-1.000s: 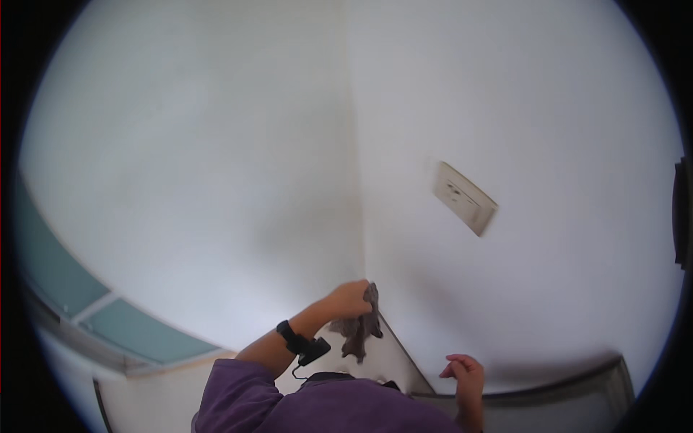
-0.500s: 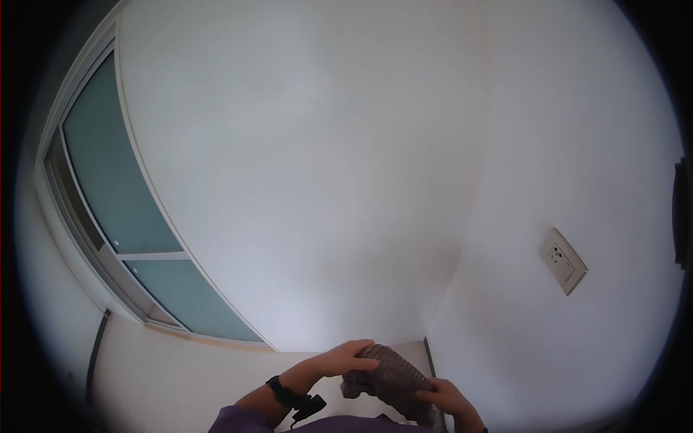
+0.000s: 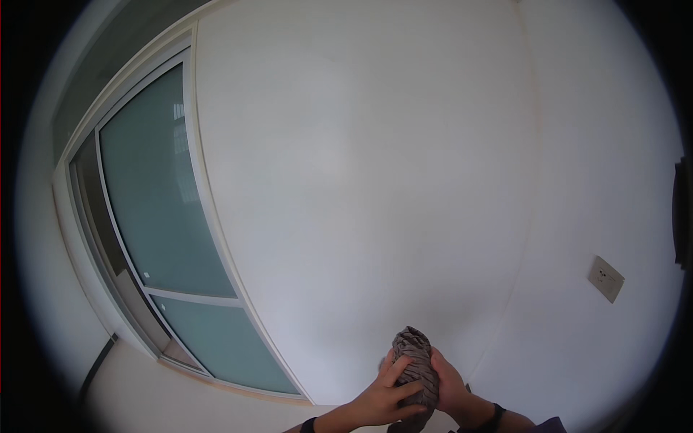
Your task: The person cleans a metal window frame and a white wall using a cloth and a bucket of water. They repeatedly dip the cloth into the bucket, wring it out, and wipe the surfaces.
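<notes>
A brown, ribbed and wrinkled cloth (image 3: 411, 343) is bunched into a narrow upright bundle at the lower middle of the view. My left hand (image 3: 390, 393) wraps it from the left, its fingers lying across the front. From the right, my right hand (image 3: 449, 381) presses on the bundle's side, thumb upward. Folds hang below the hands toward the lower edge. What kind of cloth piece it is cannot be made out. Dark bands circle both wrists.
Ahead stands a plain white wall (image 3: 361, 180), meeting another wall at the right with a socket plate (image 3: 606, 279). On the left is a sliding door (image 3: 159, 187) with frosted green panes, partly open. Pale floor (image 3: 188, 397) shows at lower left.
The cloth has gone from stretched slantwise between my hands to a compact upright bundle. My hands have come together around it. The view has shifted, so door and socket sit further right.
</notes>
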`<action>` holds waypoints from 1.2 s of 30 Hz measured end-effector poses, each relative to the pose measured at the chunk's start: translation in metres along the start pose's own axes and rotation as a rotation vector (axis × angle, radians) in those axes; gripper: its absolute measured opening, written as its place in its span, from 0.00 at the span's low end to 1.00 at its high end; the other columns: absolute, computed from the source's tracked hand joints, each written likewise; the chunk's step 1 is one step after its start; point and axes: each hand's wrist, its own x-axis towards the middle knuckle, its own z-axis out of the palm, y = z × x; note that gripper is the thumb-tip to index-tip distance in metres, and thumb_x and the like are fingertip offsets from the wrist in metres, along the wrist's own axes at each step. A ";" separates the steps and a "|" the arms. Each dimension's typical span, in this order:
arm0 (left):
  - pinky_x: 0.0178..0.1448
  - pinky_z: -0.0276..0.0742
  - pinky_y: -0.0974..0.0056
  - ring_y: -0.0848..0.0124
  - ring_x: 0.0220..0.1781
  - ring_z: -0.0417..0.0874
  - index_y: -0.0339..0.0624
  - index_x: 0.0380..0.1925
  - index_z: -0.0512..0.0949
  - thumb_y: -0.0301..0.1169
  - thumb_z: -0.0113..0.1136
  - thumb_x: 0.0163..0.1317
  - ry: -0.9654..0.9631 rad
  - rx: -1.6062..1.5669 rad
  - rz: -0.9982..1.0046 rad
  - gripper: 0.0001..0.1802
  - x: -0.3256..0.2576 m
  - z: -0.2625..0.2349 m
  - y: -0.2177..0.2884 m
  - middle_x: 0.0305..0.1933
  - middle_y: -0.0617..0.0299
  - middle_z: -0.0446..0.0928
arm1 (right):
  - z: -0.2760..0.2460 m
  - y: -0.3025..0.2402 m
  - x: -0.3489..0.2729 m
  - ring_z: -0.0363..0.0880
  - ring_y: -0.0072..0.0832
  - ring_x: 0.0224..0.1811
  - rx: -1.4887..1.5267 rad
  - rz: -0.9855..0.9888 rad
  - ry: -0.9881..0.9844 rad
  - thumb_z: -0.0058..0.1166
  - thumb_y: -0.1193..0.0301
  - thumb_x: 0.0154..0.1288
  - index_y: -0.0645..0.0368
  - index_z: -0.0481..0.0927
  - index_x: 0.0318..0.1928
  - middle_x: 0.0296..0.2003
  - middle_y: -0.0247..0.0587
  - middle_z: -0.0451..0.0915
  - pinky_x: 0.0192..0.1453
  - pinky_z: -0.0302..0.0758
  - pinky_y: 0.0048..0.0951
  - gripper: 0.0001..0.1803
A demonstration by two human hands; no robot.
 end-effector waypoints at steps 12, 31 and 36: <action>0.65 0.61 0.64 0.68 0.60 0.67 0.32 0.64 0.57 0.20 0.47 0.63 0.628 0.006 -0.055 0.27 0.105 -0.180 -0.092 0.60 0.54 0.66 | -0.099 -0.039 -0.023 0.77 0.25 0.39 -1.100 0.027 0.495 0.50 0.79 0.57 0.65 0.80 0.41 0.34 0.39 0.81 0.45 0.74 0.24 0.10; 0.57 0.64 0.41 0.53 0.63 0.66 0.46 0.46 0.77 0.40 0.47 0.61 0.762 1.435 0.475 0.17 0.558 -0.148 -0.169 0.61 0.51 0.68 | -0.354 -0.079 -0.055 0.75 0.23 0.25 -0.666 -0.094 0.889 0.51 0.72 0.64 0.66 0.76 0.42 0.26 0.42 0.79 0.33 0.76 0.24 0.11; 0.62 0.57 0.31 0.42 0.68 0.56 0.58 0.48 0.76 0.37 0.48 0.58 0.140 1.311 0.845 0.18 0.598 0.060 -0.166 0.62 0.62 0.66 | -0.273 -0.099 0.040 0.77 0.25 0.31 -0.892 -0.122 0.608 0.50 0.75 0.62 0.67 0.77 0.42 0.30 0.41 0.79 0.38 0.74 0.24 0.10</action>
